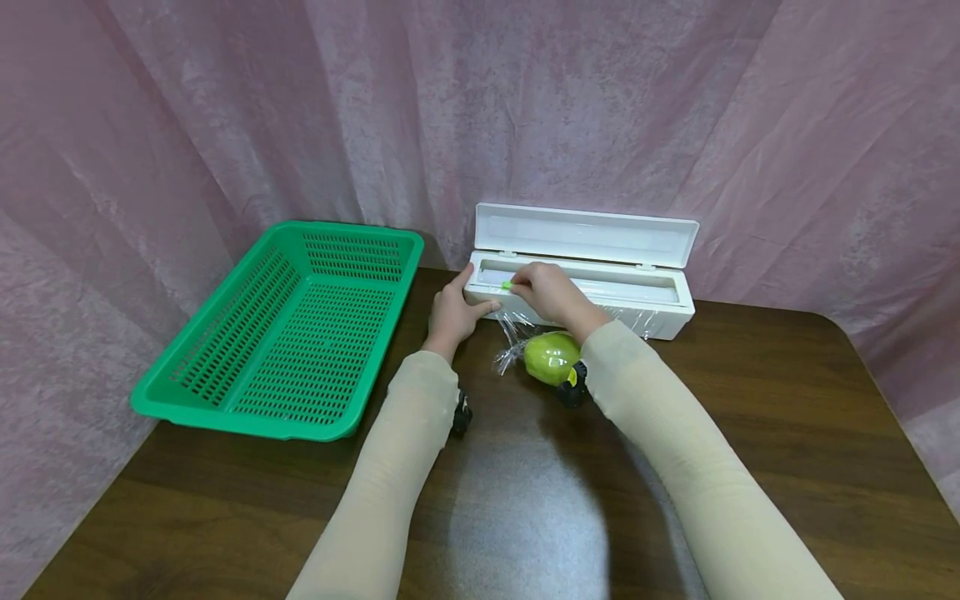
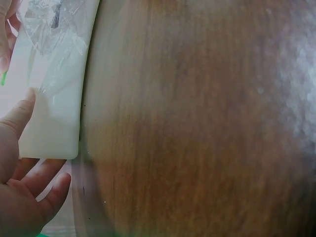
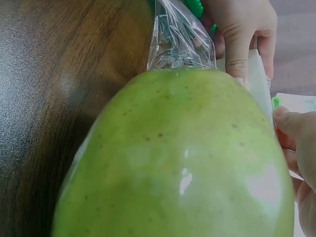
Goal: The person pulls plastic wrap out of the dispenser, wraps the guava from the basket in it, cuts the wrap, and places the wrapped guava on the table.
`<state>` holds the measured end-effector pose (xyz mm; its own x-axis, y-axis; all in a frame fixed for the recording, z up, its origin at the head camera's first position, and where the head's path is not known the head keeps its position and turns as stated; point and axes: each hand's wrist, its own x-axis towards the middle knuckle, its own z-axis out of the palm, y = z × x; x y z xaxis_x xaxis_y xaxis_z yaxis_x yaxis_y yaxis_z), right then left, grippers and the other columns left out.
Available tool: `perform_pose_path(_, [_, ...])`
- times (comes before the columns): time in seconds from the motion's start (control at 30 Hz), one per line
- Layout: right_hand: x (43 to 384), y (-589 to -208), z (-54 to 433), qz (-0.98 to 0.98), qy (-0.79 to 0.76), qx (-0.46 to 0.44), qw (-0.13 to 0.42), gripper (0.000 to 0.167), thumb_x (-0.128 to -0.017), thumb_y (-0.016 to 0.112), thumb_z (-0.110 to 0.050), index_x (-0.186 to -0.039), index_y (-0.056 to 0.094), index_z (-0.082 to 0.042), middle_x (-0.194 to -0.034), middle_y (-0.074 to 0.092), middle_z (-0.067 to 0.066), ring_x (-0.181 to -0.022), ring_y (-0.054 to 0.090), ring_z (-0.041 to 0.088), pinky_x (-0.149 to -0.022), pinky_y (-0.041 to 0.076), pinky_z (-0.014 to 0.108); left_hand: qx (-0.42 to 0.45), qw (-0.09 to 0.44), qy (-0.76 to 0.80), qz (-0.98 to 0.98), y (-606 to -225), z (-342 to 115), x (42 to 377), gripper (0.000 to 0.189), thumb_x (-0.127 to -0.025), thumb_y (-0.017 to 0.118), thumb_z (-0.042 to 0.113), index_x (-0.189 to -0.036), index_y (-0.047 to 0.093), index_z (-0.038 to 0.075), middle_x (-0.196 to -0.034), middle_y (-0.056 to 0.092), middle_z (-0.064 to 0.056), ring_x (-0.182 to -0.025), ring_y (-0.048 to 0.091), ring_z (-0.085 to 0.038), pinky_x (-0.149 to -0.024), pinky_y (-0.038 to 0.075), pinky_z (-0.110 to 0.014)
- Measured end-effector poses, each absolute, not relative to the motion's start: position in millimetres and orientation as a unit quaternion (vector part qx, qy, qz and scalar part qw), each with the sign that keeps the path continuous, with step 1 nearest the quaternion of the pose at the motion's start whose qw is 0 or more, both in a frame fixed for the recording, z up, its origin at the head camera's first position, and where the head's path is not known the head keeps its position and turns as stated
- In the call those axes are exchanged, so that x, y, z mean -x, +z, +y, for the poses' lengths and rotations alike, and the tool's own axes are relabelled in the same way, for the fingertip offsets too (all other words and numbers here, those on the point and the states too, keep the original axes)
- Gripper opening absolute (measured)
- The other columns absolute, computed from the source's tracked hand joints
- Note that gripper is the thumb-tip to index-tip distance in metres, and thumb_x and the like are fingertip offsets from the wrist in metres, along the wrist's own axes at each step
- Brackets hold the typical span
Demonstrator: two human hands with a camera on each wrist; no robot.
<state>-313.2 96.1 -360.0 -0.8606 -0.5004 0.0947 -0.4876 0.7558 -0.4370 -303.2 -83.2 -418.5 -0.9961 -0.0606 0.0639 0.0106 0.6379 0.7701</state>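
Note:
A white cling film dispenser (image 1: 670, 323) stands at the back of the table with its lid (image 1: 585, 233) raised. My left hand (image 1: 452, 315) holds its left end, thumb against the front face; the left wrist view shows the other fingers around the end. Between the thumb and fingers of my right hand (image 1: 553, 296) is a small green slider cutter (image 1: 507, 285), at the left part of the dispenser's front edge. A speckled green oval fruit (image 3: 173, 158), wrapped in clear film, lies below my right wrist. Bunched cling film (image 1: 512, 354) runs from its left end towards the dispenser.
To the left stands a green slotted plastic basket (image 1: 375, 358). The brown wooden table (image 1: 787, 400) extends right and forward. A pink curtain (image 1: 420, 108) hangs close behind the dispenser.

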Motion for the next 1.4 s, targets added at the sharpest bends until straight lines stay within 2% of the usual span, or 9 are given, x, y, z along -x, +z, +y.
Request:
perform_pose_path(0.23, [314.2, -361.0, 96.4, 0.939, -0.227, 0.256, 0.027, 0.028, -0.095, 0.057, -0.020, -0.115, 0.065, -0.001, -0.114, 0.066, 0.015, -0.106, 0.062, 0.028, -0.095, 0.049, 0.039, -0.014, 0.038, -0.426, -0.904, -418.5, -83.6, 302.6, 0.085, -0.078, 0.074, 0.041, -0.149, 0.029, 0.029, -0.150, 0.038, -0.004, -0.132, 0.043, -0.026, -0.104, 0.041, -0.041])
perform_pose_path(0.53, [316.4, -361.7, 97.9, 0.938, -0.225, 0.264, 0.015, 0.028, -0.095, 0.057, -0.019, -0.113, 0.066, 0.000, -0.112, 0.067, 0.016, -0.105, 0.062, 0.028, -0.094, 0.049, 0.039, -0.013, 0.050, -0.426, -0.903, -416.5, -82.5, 301.8, 0.085, -0.078, 0.076, 0.040, -0.149, 0.031, 0.026, -0.149, 0.040, -0.005, -0.131, 0.044, -0.026, -0.105, 0.040, -0.041])
perform_pose_path(1.4, [314.7, -360.6, 100.9, 0.937, -0.232, 0.262, 0.019, 0.027, -0.095, 0.057, -0.018, -0.112, 0.066, 0.000, -0.110, 0.068, 0.016, -0.102, 0.063, 0.028, -0.092, 0.050, 0.039, -0.016, 0.042, -0.427, -0.903, -416.5, -83.3, 301.4, 0.085, -0.078, 0.075, 0.040, -0.149, 0.030, 0.029, -0.150, 0.038, -0.003, -0.133, 0.042, -0.026, -0.105, 0.040, -0.042])
